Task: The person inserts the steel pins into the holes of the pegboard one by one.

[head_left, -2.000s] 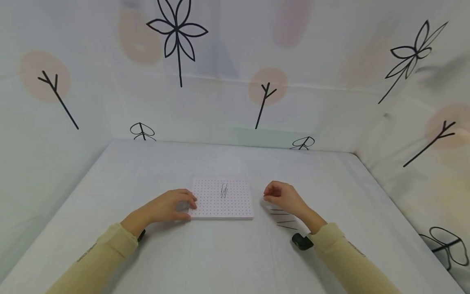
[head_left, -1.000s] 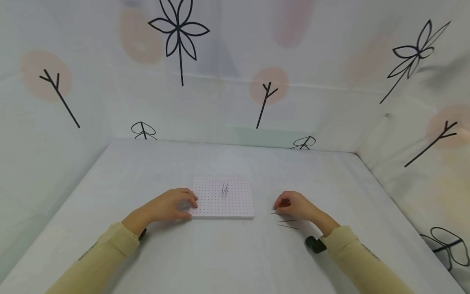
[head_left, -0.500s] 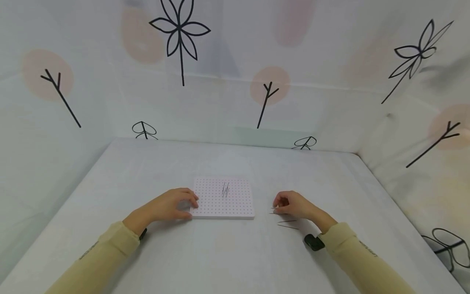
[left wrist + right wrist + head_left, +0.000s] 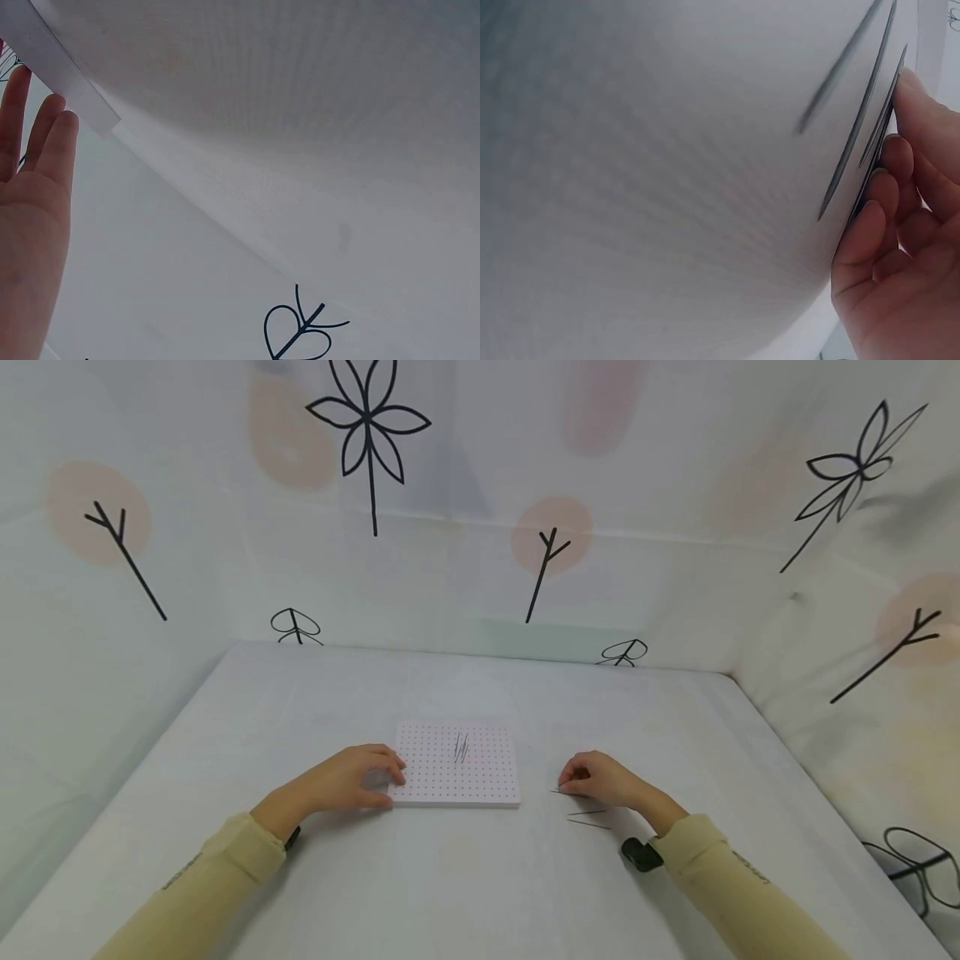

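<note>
A white board (image 4: 427, 781) with a grid of small dark dots lies at mid-table in the head view. Several thin dark needles (image 4: 462, 748) stand upright, slightly leaning, near its back middle. My left hand (image 4: 337, 781) rests at the board's left edge, fingers extended; the left wrist view shows the fingertips against the board's side (image 4: 67, 71). Right of the board, my right hand (image 4: 603, 781) is down at the tabletop, pinching a needle (image 4: 556, 791) between thumb and curled fingers. Two more needles (image 4: 859, 120) lie beside it, roughly parallel.
A white cloth covers the table (image 4: 465, 893). Behind it hangs a pale curtain (image 4: 465, 585) printed with flowers and twigs. A dark wrist device (image 4: 642, 854) sits under the right sleeve's cuff, close to the tabletop.
My right hand moved right and toward me, down to the loose needles. Two needles at its fingertips, apart half a second ago, now show as one line. The left hand stays put.
</note>
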A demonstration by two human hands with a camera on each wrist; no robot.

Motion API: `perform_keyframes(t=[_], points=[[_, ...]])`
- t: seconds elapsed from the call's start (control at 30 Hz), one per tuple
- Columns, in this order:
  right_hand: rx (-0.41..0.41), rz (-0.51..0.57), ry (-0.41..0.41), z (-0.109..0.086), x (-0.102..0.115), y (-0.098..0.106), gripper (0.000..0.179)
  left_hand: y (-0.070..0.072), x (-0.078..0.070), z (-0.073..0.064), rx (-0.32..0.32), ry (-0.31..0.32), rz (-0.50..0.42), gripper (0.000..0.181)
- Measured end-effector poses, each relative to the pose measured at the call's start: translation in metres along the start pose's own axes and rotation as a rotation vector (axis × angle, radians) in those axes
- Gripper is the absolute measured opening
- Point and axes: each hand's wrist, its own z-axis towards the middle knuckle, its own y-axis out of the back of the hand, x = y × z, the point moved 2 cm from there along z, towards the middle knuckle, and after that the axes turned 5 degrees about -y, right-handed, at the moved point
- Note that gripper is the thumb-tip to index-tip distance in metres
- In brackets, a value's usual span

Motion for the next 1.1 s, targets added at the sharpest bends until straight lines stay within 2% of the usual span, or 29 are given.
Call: perform_keyframes(t=[0.33, 0.57, 0.7, 0.8, 0.97, 1.1], points=[[0.012, 0.022, 0.030, -0.004, 0.002, 0.002, 0.008, 0.001, -0.001, 0.001, -0.003, 0.007, 0.005, 0.021], [-0.095, 0.044, 0.006, -0.003, 0.004, 0.003, 0.006, 0.000, 0.000, 0.001, -0.004, 0.000, 0.007, 0.021], [-0.149, 0.087, 0.055, -0.002, 0.009, 0.004, 0.004, 0.000, 0.001, 0.000, -0.016, -0.020, 0.012, 0.021], [-0.154, 0.115, 0.075, -0.001, 0.012, 0.004, 0.003, 0.001, 0.000, -0.001, -0.023, -0.033, 0.010, 0.020], [-0.153, 0.132, 0.012, 0.003, 0.014, 0.003, 0.006, 0.001, -0.001, -0.002, -0.022, -0.039, 0.000, 0.020], [-0.163, 0.141, 0.024, 0.006, 0.017, 0.001, 0.006, 0.001, -0.001, -0.002, -0.020, -0.036, -0.006, 0.020]])
